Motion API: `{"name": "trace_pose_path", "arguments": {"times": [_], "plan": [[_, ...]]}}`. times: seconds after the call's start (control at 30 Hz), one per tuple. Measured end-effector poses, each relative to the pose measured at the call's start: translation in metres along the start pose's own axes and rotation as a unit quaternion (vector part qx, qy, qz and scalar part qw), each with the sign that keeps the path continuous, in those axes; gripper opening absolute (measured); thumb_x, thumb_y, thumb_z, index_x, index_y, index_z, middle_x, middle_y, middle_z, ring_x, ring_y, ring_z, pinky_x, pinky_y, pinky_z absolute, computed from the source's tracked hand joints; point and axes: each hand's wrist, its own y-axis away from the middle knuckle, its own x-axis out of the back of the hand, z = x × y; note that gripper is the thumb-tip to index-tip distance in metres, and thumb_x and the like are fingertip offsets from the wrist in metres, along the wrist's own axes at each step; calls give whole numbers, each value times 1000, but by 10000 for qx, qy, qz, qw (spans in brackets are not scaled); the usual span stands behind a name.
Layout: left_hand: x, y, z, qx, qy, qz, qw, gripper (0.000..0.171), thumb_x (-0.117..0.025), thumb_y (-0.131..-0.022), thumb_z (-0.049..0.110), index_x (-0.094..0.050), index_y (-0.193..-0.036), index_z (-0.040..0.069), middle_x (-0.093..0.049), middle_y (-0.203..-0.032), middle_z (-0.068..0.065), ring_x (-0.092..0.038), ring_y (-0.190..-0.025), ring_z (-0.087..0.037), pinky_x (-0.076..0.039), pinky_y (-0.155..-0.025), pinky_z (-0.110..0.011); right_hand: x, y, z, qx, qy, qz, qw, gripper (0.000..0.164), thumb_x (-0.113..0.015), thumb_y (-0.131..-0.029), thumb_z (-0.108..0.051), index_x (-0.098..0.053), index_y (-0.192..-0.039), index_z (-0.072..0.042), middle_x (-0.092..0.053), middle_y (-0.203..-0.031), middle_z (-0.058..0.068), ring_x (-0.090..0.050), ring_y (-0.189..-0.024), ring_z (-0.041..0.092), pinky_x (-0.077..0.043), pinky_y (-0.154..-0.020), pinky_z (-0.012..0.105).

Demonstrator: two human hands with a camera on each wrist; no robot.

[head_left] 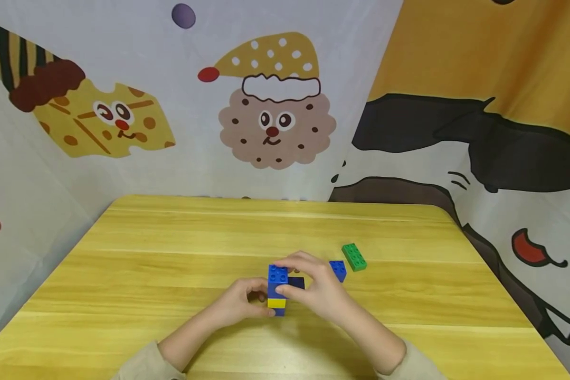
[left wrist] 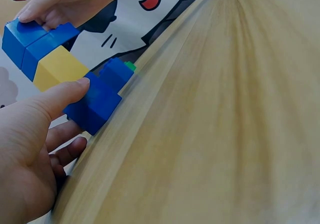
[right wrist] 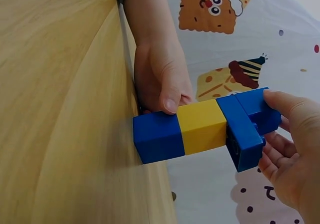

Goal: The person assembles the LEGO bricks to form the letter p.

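A small tower of building bricks stands on the table, between the two hands. At its base is a blue brick (right wrist: 159,138), topped by a yellow brick (right wrist: 204,126). Above the yellow one, a longer blue brick (right wrist: 243,141) juts out to the right side, and another blue brick (head_left: 278,274) forms the top. My left hand (head_left: 239,302) holds the bottom brick, thumb on its near face close to the yellow one. With thumb and fingers, my right hand (head_left: 320,287) pinches the top blue brick; its far fingertips are partly hidden.
Beyond the right hand, a loose blue brick (head_left: 338,269) lies on the wooden table (head_left: 180,237). A green brick (head_left: 354,257) with several studs sits just past it. Cartoon-printed cloth (head_left: 171,179) hangs behind the table's far edge and along its sides.
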Motion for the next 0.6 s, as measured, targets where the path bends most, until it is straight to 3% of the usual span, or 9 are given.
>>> {"name": "trace_pose_path", "arguments": {"times": [0.27,0.43,0.6], "plan": [[-1,0,1,81,-47,23,10000,30,-80,-78,17,-68,-104,9,-66,-93,5,-57,-88,-19,-48,-81,-31,7,8,2,-165,105,39,9998,44,-76,-83,-22,-63,-126,-22,-62,-113,-13,-59,-101,12,-50,-86,40],[-1,1,2,165,32,25,9999,32,-80,-77,16,-67,-106,10,-65,-94,5,-57,-89,-20,-47,-82,-32,14,13,6,-60,219,174,9996,43,-78,-80,-15,-65,-121,-16,-62,-114,-11,-59,-101,17,-50,-86,44],[-1,1,2,181,50,24,9998,34,-80,-77,14,-67,-108,10,-65,-95,5,-56,-89,-20,-48,-81,-32,22,20,12,-2,356,254,9990,43,-79,-80,-15,-66,-120,-18,-62,-114,-11,-59,-101,17,-50,-86,39]]}}
